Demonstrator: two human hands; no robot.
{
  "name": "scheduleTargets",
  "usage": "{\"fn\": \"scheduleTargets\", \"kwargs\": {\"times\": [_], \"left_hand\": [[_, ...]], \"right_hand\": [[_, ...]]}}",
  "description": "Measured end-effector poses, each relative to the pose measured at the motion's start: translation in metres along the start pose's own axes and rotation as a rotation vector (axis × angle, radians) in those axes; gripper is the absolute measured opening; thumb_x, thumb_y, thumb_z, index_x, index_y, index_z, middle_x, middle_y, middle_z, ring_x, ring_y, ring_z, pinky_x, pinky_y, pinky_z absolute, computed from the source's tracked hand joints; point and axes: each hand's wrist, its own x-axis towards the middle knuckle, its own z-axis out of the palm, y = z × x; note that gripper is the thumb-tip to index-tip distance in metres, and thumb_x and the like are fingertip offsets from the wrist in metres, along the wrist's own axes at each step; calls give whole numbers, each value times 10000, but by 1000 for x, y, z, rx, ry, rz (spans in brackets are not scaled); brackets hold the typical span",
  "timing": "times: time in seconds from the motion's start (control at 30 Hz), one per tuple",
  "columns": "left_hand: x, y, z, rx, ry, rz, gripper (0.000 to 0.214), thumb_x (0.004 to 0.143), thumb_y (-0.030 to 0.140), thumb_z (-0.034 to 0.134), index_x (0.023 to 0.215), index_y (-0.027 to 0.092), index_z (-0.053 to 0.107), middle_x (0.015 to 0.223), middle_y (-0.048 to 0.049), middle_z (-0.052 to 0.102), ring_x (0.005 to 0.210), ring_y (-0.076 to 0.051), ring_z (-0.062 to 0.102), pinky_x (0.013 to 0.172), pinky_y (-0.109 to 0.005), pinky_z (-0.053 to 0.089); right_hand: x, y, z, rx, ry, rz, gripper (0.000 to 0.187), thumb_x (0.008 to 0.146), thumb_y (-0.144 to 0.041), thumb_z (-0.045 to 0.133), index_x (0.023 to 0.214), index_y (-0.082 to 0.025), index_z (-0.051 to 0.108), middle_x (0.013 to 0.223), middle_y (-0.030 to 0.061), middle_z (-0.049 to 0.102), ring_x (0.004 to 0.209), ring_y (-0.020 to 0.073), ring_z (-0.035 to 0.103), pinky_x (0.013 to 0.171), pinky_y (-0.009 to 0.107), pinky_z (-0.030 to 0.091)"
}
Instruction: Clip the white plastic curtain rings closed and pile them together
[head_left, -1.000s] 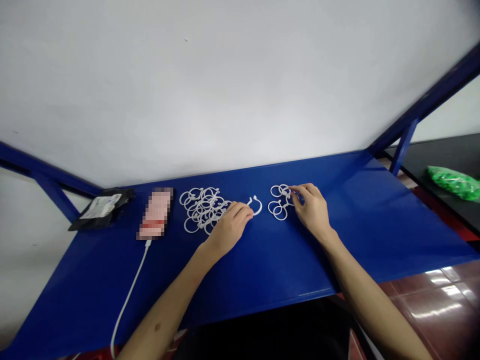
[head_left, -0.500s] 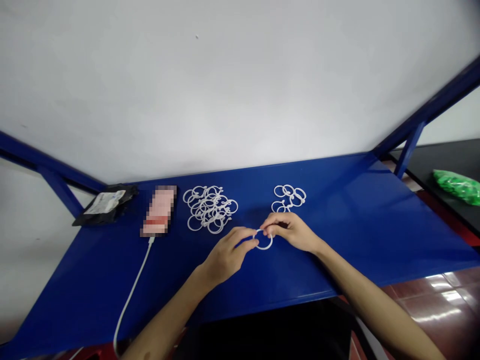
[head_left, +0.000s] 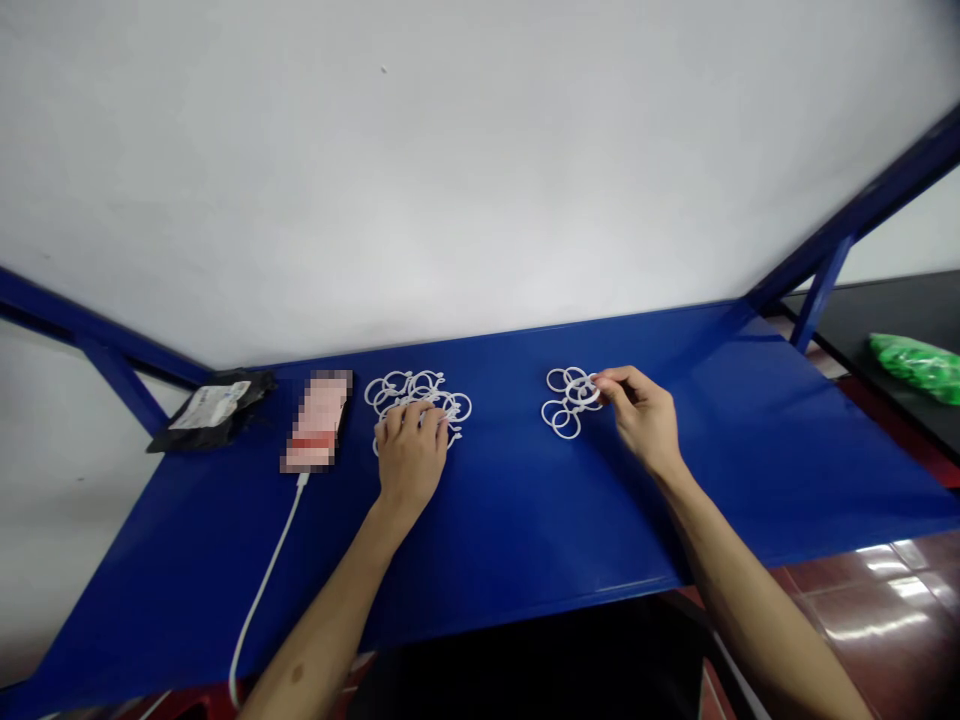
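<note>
A pile of white plastic rings (head_left: 420, 392) lies on the blue table (head_left: 525, 520) at the back, left of centre. My left hand (head_left: 411, 455) rests on the near side of that pile, fingers curled down onto the rings. A smaller group of white rings (head_left: 564, 400) lies to the right. My right hand (head_left: 643, 415) pinches a white ring (head_left: 586, 392) between thumb and fingers at the right edge of that group.
A phone (head_left: 316, 420) with a white cable (head_left: 259, 590) lies left of the pile. A black packet (head_left: 214, 405) sits at the far left. A green bag (head_left: 915, 365) lies on a black surface at the right. The white wall stands behind.
Both hands held one ring together near the table's middle half a second ago. My right hand has carried it back to the right group; my left hand has gone back to the left pile.
</note>
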Motion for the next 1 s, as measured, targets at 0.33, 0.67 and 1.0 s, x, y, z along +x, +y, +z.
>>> {"fn": "scheduleTargets", "kwargs": {"times": [0.33, 0.67, 1.0], "left_hand": [[-4, 19, -16, -52, 146, 132, 54, 922, 196, 645, 942, 225, 685, 889, -35, 747, 922, -257, 590, 829, -416, 352], [-21, 66, -23, -403, 129, 258, 60, 907, 227, 698, 868, 232, 653, 762, 24, 716, 827, -190, 605, 843, -382, 396], [-1, 16, -6, -33, 6, -28, 295, 924, 325, 645, 1174, 170, 671, 1175, -136, 679, 1091, -326, 561, 915, -468, 425]], "right_hand": [[-6, 5, 10, -542, 14, -307, 259, 1001, -372, 543, 1104, -204, 712, 1117, 162, 631, 1033, 313, 588, 894, 520, 517], [-49, -28, 52, 110, -494, -231, 177, 975, -380, 623, 1021, -223, 691, 897, 31, 711, 767, 155, 673, 719, 303, 563], [-24, -15, 23, 65, -139, -134, 153, 960, -336, 634, 863, -224, 671, 822, 15, 709, 731, 164, 658, 684, 299, 519]]}}
